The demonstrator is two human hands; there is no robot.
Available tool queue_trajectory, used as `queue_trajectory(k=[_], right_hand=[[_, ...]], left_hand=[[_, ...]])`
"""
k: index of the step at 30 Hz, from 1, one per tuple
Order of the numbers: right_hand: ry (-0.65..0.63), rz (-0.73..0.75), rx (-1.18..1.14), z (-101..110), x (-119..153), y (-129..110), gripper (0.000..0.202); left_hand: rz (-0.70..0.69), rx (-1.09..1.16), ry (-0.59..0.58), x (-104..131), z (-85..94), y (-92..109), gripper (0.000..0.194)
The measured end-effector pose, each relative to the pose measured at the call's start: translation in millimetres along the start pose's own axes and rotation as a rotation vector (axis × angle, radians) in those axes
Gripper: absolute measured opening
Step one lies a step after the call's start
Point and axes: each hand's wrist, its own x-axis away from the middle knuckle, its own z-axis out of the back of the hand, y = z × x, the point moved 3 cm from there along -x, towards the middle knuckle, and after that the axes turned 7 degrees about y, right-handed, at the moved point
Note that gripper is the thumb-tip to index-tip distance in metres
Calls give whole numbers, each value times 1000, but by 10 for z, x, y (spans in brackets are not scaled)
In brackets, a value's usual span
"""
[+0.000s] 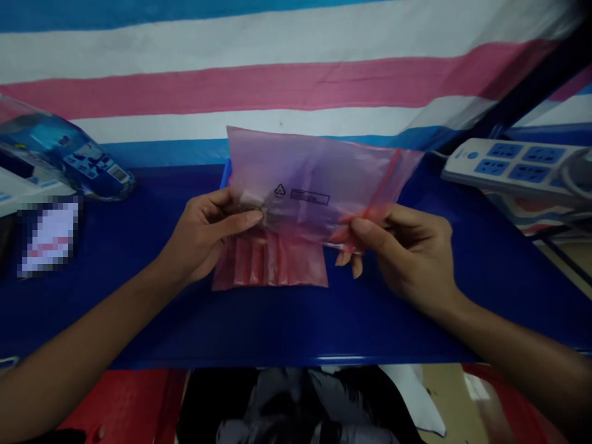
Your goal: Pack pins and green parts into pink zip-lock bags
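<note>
A clear pink zip-lock bag (296,166) with black printing is stretched between my two hands above the table. My left hand (206,228) pinches its left end, thumb on the front, where a small greyish thing shows faintly through the film. At the zip end, which has a red strip, my right hand (407,246) grips the bag between thumb and fingers. Below it, another pink bag (303,271) lies on the table, holding several slim upright pieces that I cannot make out. Behind the held bag, a bit of a blue container (226,174) peeks out; the rest is hidden.
The dark blue table (287,327) ends at a front edge near my lap. A white power strip (513,163) with a cable sits at the right. At the left lie a blue-labelled bottle (95,157) and a blurred-out card (50,237). A striped sheet (194,86) hangs behind.
</note>
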Motion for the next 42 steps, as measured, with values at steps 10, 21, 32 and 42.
queue_trajectory(k=[10, 21, 32, 42], right_hand=[[255, 317, 142, 148, -61, -144, 6], [260, 350, 159, 205, -85, -158, 11], [49, 696, 586, 319, -104, -195, 31], [26, 897, 628, 266, -34, -272, 52]], left_hand=[[-264, -231, 12, 71, 10, 43, 8], [-495, -351, 59, 126, 59, 133, 8], [-1028, -943, 154, 241, 242, 254, 32], [-749, -736, 106, 306, 513, 227, 52]])
